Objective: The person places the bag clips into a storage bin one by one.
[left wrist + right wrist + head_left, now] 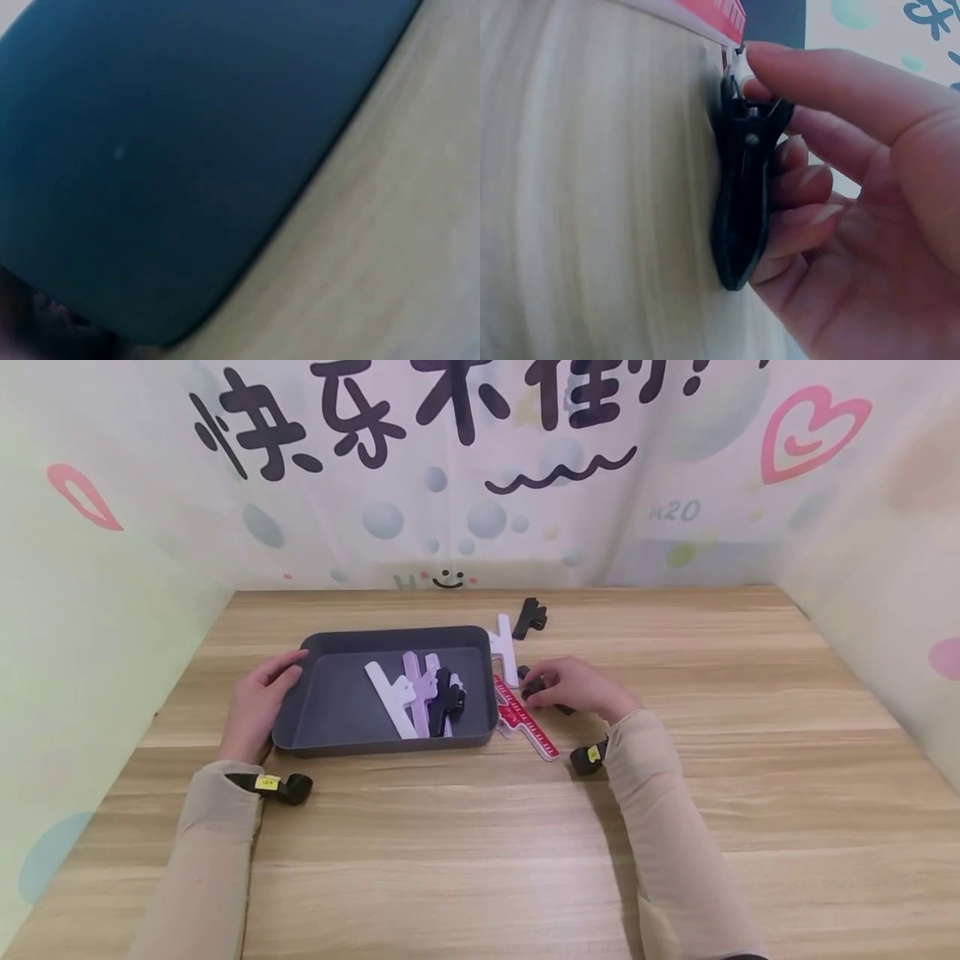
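My left hand [255,706] touches the left end of a dark grey tray [322,745], its thumb and a finger at the rim; the other fingers are hidden. In the left wrist view the tray's outer wall [195,150] fills much of the picture. Beyond the tray's right end, my right hand [573,687] holds a black clip [742,195] low over the table, thumb at its handle end and fingers along its side. Inside the tray lie a white clip [392,700], a lilac clip [417,693], a black clip [442,703] and a partly covered pale clip [432,662].
Against the tray's right side lies a red and white clip [528,723], partly over a pale piece. A white clip [506,647] is behind it, and another black clip [529,618] lies farther back. A printed cloth [450,543] hangs behind the wooden table [450,843].
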`<state>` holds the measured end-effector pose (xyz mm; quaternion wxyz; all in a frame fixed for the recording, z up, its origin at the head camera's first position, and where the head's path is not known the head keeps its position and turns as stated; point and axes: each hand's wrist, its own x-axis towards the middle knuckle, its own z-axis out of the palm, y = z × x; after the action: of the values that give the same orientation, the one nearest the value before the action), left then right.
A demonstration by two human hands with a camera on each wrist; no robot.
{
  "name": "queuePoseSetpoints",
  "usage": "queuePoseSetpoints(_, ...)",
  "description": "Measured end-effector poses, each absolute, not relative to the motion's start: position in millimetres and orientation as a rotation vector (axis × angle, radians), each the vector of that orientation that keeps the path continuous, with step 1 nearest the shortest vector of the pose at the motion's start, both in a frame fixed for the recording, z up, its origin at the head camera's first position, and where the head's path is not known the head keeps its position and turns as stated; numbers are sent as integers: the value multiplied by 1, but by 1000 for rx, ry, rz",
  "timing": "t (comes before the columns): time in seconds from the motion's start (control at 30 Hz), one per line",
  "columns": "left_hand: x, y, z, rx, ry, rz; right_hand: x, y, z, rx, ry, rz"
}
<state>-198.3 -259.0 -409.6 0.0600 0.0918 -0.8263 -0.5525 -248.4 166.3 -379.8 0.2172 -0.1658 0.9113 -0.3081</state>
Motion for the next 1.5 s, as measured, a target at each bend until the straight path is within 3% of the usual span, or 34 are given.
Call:
queuePoseSetpoints(0.9,-199,-258,-411,272,-2483,-1697,-256,194,-406,-299,2277,-1483)
queuePoseSetpoints(1.5,-201,-261,-413,252,-2499,-1657,-248,190,-402,-218,2276,-1703)
